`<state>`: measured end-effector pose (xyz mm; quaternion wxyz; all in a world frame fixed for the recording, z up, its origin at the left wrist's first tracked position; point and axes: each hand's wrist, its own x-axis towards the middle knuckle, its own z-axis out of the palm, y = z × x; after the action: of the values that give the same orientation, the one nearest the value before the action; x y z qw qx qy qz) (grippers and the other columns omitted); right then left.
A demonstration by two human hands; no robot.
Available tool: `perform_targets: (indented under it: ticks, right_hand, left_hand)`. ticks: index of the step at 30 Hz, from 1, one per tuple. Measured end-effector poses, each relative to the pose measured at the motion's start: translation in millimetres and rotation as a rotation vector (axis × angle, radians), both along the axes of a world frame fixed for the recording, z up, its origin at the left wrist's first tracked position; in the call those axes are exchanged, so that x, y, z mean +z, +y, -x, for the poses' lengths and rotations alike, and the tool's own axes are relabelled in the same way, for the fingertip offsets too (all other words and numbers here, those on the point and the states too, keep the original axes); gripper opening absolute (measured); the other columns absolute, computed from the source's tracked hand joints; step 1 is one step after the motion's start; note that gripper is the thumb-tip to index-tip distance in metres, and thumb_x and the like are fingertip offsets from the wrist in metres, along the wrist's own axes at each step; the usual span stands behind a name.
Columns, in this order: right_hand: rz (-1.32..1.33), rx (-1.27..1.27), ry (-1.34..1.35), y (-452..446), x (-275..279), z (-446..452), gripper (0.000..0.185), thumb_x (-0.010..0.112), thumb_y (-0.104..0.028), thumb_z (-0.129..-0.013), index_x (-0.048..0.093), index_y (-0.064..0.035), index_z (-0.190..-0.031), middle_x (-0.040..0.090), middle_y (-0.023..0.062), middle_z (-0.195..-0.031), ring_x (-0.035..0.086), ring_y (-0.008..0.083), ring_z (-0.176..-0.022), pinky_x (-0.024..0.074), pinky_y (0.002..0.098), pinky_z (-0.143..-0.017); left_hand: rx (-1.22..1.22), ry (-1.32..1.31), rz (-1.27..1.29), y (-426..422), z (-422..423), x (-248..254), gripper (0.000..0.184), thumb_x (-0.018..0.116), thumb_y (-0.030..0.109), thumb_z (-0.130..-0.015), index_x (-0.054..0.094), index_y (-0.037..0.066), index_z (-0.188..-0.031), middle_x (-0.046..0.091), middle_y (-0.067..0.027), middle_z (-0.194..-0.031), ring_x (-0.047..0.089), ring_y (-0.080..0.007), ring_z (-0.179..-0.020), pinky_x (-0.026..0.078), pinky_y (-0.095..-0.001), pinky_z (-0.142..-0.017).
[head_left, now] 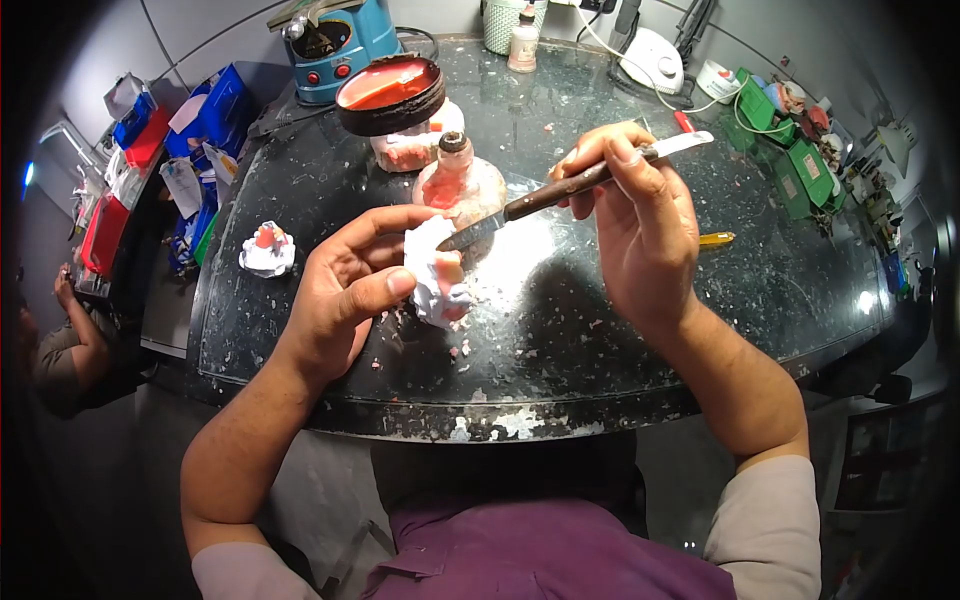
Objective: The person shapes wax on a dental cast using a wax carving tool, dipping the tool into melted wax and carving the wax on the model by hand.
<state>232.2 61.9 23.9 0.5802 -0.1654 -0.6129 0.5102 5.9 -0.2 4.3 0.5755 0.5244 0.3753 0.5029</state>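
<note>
My left hand [355, 275] is closed on a white plaster dental model [425, 280] with pink wax patches, held just above the dark table. My right hand [645, 205] grips a wax knife [560, 192] by its dark wooden handle. The knife's grey blade points down to the left, and its tip touches or nearly touches the model's upper edge; I cannot tell which. A pale spoon-like end sticks out behind my right fingers. Just behind the model stands a squat glass spirit lamp [462, 185] with a dark top and reddish content.
A dark pan of red wax [390, 95] rests on a plaster piece [405, 150]. Another small model [267, 250] lies at left. Behind are a blue machine [345, 50] and a small bottle [523, 45]. Green boxes [810, 175] line the right; another person's arm [85, 335] shows far left.
</note>
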Motion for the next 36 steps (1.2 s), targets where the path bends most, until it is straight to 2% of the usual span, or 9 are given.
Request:
perform_targets:
  ticks: [10,12,22,34,36]
  right_hand:
    - [-0.083,0.004,-0.051,-2.1,2.3,-2.1,0.027,0.044,-0.026,-0.097,0.056,-0.0011,-0.094,0.057,0.0097,-0.089,0.051,0.0122,-0.078,0.0393,0.0267,-0.070]
    - [-0.089,0.002,-0.052,-2.1,2.2,-2.0,0.027,0.044,-0.026,-0.097,0.056,-0.0012,-0.094,0.057,0.0097,-0.089,0.051,0.0122,-0.078,0.0394,0.0267,-0.070]
    - [-0.087,0.007,-0.061,-3.6,3.1,-3.2,0.027,0.045,-0.026,-0.096,0.055,-0.0015,-0.092,0.057,0.0097,-0.089,0.050,0.0120,-0.077,0.0395,0.0262,-0.068]
    - [-0.129,-0.007,-0.082,-2.8,3.9,-3.2,0.029,0.044,-0.027,-0.096,0.055,-0.0009,-0.092,0.057,0.0108,-0.087,0.050,0.0129,-0.077,0.0393,0.0259,-0.067]
    - [-0.132,-0.003,-0.081,-2.9,4.0,-3.7,0.029,0.044,-0.027,-0.096,0.055,-0.0008,-0.091,0.057,0.0108,-0.086,0.050,0.0130,-0.076,0.0393,0.0257,-0.066]
  left_hand:
    - [0.003,0.007,-0.006,0.2,1.6,-0.6,0.073,0.070,0.037,-0.071,0.046,-0.004,-0.127,0.063,-0.0187,-0.106,0.062,-0.0214,-0.101,0.050,-0.0348,-0.090]
    - [-0.069,-0.080,-0.029,1.3,4.5,-1.7,0.060,0.071,0.023,-0.076,0.047,-0.003,-0.125,0.062,-0.0165,-0.108,0.063,-0.0233,-0.101,0.054,-0.0425,-0.088]
    - [-0.067,-0.092,-0.019,0.3,3.9,-0.1,0.059,0.071,0.022,-0.077,0.048,-0.003,-0.125,0.062,-0.0160,-0.110,0.063,-0.0229,-0.100,0.054,-0.0426,-0.087]
    - [-0.062,-0.074,-0.012,1.1,4.7,-1.5,0.059,0.071,0.022,-0.075,0.049,-0.002,-0.124,0.063,-0.0154,-0.110,0.064,-0.0220,-0.100,0.050,-0.0374,-0.092]
    - [-0.017,0.008,-0.003,0.4,2.4,-0.3,0.073,0.071,0.038,-0.071,0.047,-0.005,-0.126,0.061,-0.0157,-0.110,0.062,-0.0213,-0.100,0.051,-0.0351,-0.089]
